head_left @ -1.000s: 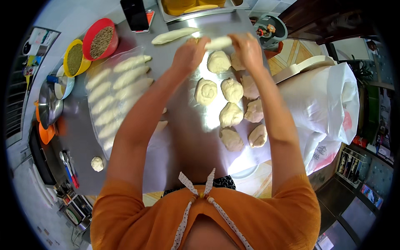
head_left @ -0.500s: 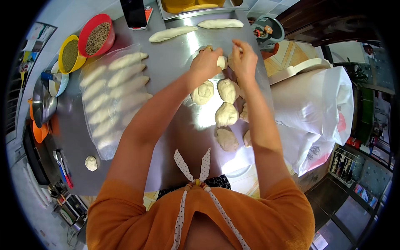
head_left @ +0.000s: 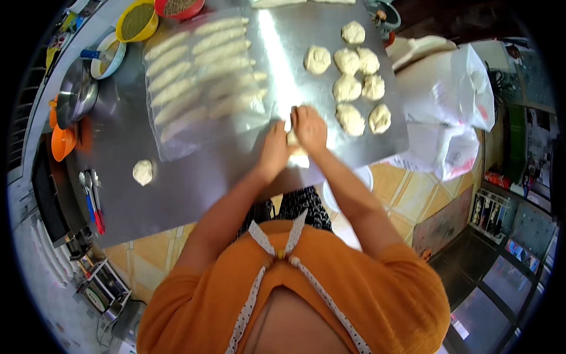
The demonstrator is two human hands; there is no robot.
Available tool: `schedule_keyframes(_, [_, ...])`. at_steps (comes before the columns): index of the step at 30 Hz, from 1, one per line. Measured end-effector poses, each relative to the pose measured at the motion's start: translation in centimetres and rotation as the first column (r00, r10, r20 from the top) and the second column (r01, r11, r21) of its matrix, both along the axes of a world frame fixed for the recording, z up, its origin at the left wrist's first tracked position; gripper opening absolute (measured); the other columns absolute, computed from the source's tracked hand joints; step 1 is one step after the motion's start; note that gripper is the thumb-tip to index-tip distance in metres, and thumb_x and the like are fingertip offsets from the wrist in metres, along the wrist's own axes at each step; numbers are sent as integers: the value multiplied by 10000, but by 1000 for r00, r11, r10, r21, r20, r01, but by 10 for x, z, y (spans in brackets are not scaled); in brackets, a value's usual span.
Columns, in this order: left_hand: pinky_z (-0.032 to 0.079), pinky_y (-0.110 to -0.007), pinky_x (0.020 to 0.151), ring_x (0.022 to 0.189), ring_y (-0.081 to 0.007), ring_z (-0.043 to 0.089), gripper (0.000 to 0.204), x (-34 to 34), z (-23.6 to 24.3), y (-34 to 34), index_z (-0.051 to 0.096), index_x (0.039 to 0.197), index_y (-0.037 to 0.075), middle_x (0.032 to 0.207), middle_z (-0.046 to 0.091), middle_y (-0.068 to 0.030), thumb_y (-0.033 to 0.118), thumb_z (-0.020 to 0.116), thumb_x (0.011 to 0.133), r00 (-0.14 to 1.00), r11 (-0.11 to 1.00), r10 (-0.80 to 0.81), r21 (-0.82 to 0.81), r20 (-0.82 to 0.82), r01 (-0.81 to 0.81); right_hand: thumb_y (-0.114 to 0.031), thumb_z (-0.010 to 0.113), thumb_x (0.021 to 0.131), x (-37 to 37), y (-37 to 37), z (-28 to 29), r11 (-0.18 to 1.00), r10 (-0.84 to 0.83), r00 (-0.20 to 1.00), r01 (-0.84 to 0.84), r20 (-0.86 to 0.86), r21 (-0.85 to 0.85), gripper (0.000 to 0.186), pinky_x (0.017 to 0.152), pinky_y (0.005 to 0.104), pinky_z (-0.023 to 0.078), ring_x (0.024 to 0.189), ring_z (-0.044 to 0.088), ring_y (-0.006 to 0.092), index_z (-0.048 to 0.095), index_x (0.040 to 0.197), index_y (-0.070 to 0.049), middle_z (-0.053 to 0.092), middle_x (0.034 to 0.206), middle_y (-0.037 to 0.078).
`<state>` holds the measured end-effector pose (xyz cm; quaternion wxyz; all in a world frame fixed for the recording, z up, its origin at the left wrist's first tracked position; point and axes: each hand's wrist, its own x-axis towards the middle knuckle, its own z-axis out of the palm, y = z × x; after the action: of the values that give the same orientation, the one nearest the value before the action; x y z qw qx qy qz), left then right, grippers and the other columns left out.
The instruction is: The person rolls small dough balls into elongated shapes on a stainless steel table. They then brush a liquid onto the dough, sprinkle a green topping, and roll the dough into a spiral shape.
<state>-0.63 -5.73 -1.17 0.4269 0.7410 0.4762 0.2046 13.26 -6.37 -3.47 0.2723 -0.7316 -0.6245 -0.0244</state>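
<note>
Near the front edge of the steel table, a piece of dough (head_left: 293, 139) shows between my two hands. My left hand (head_left: 273, 148) is closed around its left side. My right hand (head_left: 310, 128) grips it from above and the right, fingers curled; much of the dough is hidden under them. To the right of my hands sit several round dough balls (head_left: 348, 88) in loose rows. On the left, several long rolled dough pieces (head_left: 221, 62) lie in two columns under a clear plastic sheet (head_left: 167, 150).
A small dough ball (head_left: 142, 172) lies alone at the left, by red- and blue-handled tongs (head_left: 92, 197). Along the left edge are a steel bowl (head_left: 79, 94), orange bowls (head_left: 62, 143), and a yellow bowl (head_left: 137, 22) of green seeds. White sacks (head_left: 445, 88) stand right of the table.
My hands have come back from the far dough balls toward the table's near edge, with a piece of dough between them. The view has also tilted toward me.
</note>
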Motion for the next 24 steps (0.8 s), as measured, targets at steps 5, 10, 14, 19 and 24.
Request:
schedule_keyframes(5, [526,-429,644,684,-331,687,363,7,5,18,614,993,-8,775,694,-172,209,787,758,976,916,-70,-402,-206,-19,-332,519,953,-1,6,28,946,-170,831,-13,-529,-325,310,636,457,497,769,638,394,624,927,-42,669,840,192])
schedule_keyframes(10, [539,-414,656,713,-311,699,324,-27,-11,-27,573,987,-41,886,697,-209,162,748,804,986,898,-166,-415,-13,145,-141,587,871,-35,-45,8,997,-19,995,11,-99,-77,71,581,431,505,640,629,339,605,834,-83,639,725,128])
schedule_keyframes(14, [503,-457,775,950,-353,632,335,-2,18,25,573,947,6,954,646,-211,207,775,771,970,993,-92,54,-224,107,-143,579,840,0,31,-2,1000,-10,1000,11,11,-16,72,654,443,511,727,634,306,584,847,-72,636,764,126])
schedule_keyframes(19, [515,-440,751,844,-376,655,284,-5,-15,8,652,910,31,861,681,-202,257,763,778,937,972,-229,-113,-263,206,-242,538,922,10,-5,16,850,-321,933,208,-163,-483,189,667,496,494,760,644,404,605,936,-66,669,812,190])
schedule_keyframes(24, [543,-396,707,747,-332,702,286,-21,15,2,684,846,-65,824,693,-248,210,728,783,880,710,-463,-639,-105,297,-151,549,907,-46,-44,8,958,-226,971,205,-83,-200,113,539,458,508,596,646,335,534,853,-53,641,675,158])
